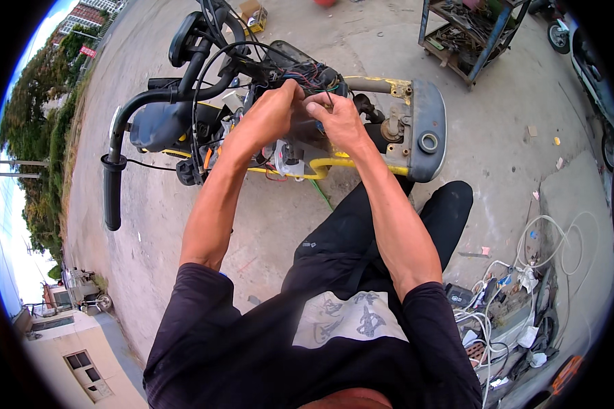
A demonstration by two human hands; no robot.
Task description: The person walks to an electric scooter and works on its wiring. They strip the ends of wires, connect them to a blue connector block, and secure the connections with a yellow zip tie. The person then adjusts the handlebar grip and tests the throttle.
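Note:
A partly stripped scooter with a yellow tube frame (334,162) stands in front of me, its wiring bared. Over the bundle of coloured wires (300,73), my left hand (276,108) is closed, fingertips pinched down and mostly hidden behind the knuckles. Close beside it, my right hand (341,121) has thumb and forefinger pressed together on a thin dark wire (328,94). The two hands nearly meet. Left of them, the handlebar (147,97) with its black grip (112,198) sticks out toward me, black cables looping over it.
A grey plastic end panel (430,109) closes the scooter's right end. A metal trolley (450,51) of tools and scrap stands far right. Pale hoses (488,320) lie tangled among litter on the ground at lower right. A yellow crate (256,20) sits beyond the handlebar.

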